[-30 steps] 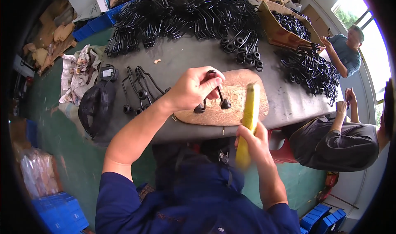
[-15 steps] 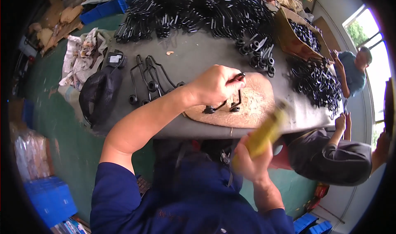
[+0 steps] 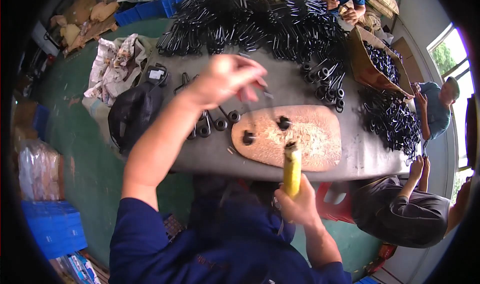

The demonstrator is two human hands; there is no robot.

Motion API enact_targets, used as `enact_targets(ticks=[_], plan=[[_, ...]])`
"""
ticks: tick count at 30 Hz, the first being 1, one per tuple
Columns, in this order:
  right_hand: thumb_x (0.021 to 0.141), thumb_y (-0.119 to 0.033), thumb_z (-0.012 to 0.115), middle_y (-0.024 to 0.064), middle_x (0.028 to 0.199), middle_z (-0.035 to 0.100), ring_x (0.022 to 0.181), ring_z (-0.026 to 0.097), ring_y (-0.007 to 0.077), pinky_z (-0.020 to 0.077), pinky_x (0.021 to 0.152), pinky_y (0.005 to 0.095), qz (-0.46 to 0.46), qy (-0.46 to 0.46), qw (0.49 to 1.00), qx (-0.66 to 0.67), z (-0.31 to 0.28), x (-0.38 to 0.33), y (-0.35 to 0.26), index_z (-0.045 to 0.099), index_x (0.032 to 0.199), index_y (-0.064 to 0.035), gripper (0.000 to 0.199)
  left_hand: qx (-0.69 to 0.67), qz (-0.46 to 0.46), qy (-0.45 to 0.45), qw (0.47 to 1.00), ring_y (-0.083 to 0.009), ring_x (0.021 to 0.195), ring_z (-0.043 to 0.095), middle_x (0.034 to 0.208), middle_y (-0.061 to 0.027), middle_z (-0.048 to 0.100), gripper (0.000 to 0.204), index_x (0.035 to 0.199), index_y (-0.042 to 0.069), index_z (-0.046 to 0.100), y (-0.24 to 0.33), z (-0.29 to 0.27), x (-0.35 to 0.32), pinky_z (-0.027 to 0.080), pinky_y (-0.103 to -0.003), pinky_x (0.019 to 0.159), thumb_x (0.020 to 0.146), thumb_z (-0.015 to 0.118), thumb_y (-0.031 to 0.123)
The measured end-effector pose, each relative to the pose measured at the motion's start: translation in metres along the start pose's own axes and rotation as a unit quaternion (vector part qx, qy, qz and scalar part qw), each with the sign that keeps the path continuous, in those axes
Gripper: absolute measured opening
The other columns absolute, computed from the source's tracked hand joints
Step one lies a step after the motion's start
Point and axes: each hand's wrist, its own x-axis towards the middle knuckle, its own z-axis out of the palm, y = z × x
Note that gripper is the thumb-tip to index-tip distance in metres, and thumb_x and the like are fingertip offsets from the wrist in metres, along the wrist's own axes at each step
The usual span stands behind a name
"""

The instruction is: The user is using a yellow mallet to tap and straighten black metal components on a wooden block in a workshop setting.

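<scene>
Far left of the left hand: black bag (image 3: 134, 115) at the table's edge. Just below and beside that forearm, several loose ringed rods (image 3: 219, 125) lie on the grey table (image 3: 202, 156), partly hidden by the arm. Next rightward, the left hand (image 3: 227, 79), blurred; thumb and fingers look pinched together on a bent black rod (image 3: 284, 123), which hangs below and right of the fingers, its two rings low over the wooden board (image 3: 312, 146); contact with the wood can't be told. To handle it well, I judge: pinch firmly near the upper bend, keep both rings level, fingers well clear of the stick. Pose: left forearm rises from lower left, slanting up and right, elbow bent, wrist above the board's left end. Further right and lower, the right hand (image 3: 298, 206) is wrapped around a yellow stick (image 3: 293, 170), dark end upward, in front of the board. Best held, I'd say, low on the stick with a relaxed wrist. Right forearm comes up from lower right, leaning left. Up and right of both hands: a small bunch of ringed rods (image 3: 332, 86), then an open carton (image 3: 364, 71).
</scene>
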Motion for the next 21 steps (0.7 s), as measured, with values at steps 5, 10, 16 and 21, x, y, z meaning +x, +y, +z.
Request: enact_targets(ticks=[5, 10, 16, 21], plan=[[0.088, -0.009, 0.064, 0.0049, 0.075, 0.058, 0.056, 0.057, 0.0137, 0.0485, 0.051, 0.0275, 0.055, 0.089, 0.972, 0.211, -0.054, 0.034, 0.042, 0.049, 0.1, -0.0034, 0.02, 0.035, -0.064, 0.21, 0.975, -0.0076, 0.058, 0.056, 0.086, -0.0055, 0.066, 0.022, 0.104, 0.006, 0.059, -0.036, -0.128, -0.031, 0.04, -0.021, 0.048, 0.095, 0.06, 0.026], [0.085, -0.004, 0.06, 0.0061, 0.073, 0.056, 0.052, 0.056, 0.0144, 0.049, 0.049, 0.0279, 0.057, 0.219, 0.933, 0.281, -0.079, 0.055, 0.061, 0.048, 0.097, -0.0037, 0.017, 0.65, -0.053, 0.239, 0.72, -0.031, 0.089, 0.067, 0.095, -0.0158, 0.068, 0.046, 0.116, 0.001, 0.057, -0.071, -0.148, -0.015, 0.053, -0.04, 0.081, 0.079, 0.071, 0.024], [0.085, -0.005, 0.059, 0.0072, 0.073, 0.056, 0.051, 0.057, 0.0164, 0.0507, 0.049, 0.03, 0.093, 0.169, 0.934, 0.299, -0.085, 0.063, 0.064, 0.048, 0.101, -0.0026, 0.021, 0.348, 0.135, 0.089, 0.924, -0.0163, 0.086, 0.066, 0.095, -0.0108, 0.07, 0.03, 0.107, 0.0, 0.066, -0.044, 0.026, 0.162, 0.053, -0.03, 0.081, 0.082, 0.072, 0.016], [0.085, -0.005, 0.06, 0.0096, 0.074, 0.059, 0.054, 0.061, 0.0181, 0.053, 0.052, 0.0312, 0.127, 0.153, 0.917, 0.345, -0.089, 0.06, 0.062, 0.047, 0.11, -0.0002, 0.029, 0.452, 0.087, 0.081, 0.884, -0.0329, 0.093, 0.067, 0.098, -0.0208, 0.068, 0.036, 0.103, 0.0, 0.064, -0.061, 0.166, 0.292, 0.053, -0.04, 0.083, 0.078, 0.071, 0.026]])
